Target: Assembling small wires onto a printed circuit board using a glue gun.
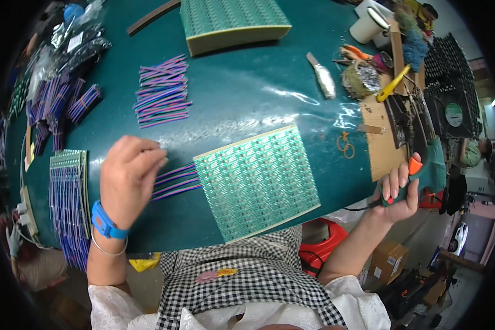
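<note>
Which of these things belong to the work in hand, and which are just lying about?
Likely part of the work:
green panel with wires at its left edge, near the left hand;
corded tool in the right hand;
loose wire pile.

Apparently just lying about:
rubber bands;
white container;
yellow-handled tool.

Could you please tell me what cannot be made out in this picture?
All in the head view:
Left hand: its curled fingers hide whether anything is pinched between them.
Orange-ended tool in the right hand: the fingers cover much of its body.
Stack of green boards: far end cut off by the top edge.
Wires at the middle green board: their joints are too small.
</note>
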`<state>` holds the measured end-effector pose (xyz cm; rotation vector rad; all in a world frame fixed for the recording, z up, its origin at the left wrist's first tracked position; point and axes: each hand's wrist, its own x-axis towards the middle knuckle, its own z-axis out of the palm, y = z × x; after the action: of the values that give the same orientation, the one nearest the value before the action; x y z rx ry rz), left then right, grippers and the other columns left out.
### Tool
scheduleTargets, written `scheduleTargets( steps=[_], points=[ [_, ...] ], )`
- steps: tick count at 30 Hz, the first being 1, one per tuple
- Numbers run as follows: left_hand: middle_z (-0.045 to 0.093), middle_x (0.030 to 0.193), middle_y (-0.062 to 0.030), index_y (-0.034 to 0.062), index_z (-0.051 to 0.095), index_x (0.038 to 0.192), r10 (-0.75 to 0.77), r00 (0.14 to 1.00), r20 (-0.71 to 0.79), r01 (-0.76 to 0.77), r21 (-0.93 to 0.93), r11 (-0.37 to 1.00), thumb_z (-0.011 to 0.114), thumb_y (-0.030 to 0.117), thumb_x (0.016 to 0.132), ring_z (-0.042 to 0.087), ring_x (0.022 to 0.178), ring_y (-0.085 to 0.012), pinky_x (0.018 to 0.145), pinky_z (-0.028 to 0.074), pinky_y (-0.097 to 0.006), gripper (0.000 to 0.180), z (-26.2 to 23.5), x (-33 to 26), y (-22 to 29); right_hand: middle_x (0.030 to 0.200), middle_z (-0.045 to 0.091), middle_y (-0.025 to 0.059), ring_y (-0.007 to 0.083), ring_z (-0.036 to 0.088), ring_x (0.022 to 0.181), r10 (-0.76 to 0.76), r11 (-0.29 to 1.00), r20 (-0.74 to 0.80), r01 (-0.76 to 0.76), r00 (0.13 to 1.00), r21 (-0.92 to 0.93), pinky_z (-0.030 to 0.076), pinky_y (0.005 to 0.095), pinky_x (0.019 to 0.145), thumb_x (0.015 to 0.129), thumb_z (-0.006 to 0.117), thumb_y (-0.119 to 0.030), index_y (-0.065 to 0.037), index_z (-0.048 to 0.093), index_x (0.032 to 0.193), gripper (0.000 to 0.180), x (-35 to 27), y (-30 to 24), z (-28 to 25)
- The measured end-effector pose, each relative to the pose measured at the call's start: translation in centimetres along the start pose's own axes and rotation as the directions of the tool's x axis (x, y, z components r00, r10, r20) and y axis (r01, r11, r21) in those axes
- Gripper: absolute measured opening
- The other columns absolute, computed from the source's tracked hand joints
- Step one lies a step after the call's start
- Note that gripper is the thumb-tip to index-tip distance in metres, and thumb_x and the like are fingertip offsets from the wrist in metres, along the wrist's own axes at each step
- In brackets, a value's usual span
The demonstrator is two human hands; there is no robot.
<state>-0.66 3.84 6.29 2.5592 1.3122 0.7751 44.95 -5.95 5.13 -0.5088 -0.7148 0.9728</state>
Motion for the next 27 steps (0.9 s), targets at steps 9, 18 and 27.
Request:
scheduleTargets(
  steps=[9,18,27],
  points=[
    [0.069,0.091,-0.0094,0.0037,0.074,0.084,-0.079,0.996,-0.028,0.081,0.081,0.993,0.076,0.000,0.076,0.068,0.087,-0.0291,0.077,0.055,-0.038,0.008,2.4,3.0,-4.7,0.086,0.048,0.0068,0.0101,0.048,0.059,-0.004,0.924,-0.099,-0.034,0.995,-0.380,0.044,0.0227,0.049,0.104,0.047,-0.014,0.004,0.036,0.147,0.048,0.7,2.4,-3.3],
    [0.065,0.084,-0.0082,0.0047,0.073,0.084,-0.163,0.986,-0.020,0.163,0.003,0.987,0.080,0.007,0.076,0.064,0.085,-0.0281,0.075,0.053,-0.039,0.010,5.1,3.3,-4.4,0.083,0.052,0.0113,0.0127,0.050,0.051,0.098,0.938,-0.063,-0.113,0.993,-0.328,0.048,0.0254,0.041,0.095,0.065,-0.013,0.008,0.038,0.141,0.058,-4.1,4.0,0.6],
    [0.063,0.086,-0.0087,0.0045,0.068,0.083,-0.010,0.996,-0.084,0.014,0.056,0.998,0.075,0.005,0.080,0.063,0.086,-0.0298,0.077,0.051,-0.041,0.008,6.8,3.4,-4.9,0.080,0.054,0.0109,0.0147,0.054,0.052,0.245,0.922,-0.049,-0.248,0.968,-0.297,0.050,0.0285,0.043,0.091,0.072,-0.015,0.009,0.038,0.139,0.063,-7.0,4.5,3.4]
  ],
)
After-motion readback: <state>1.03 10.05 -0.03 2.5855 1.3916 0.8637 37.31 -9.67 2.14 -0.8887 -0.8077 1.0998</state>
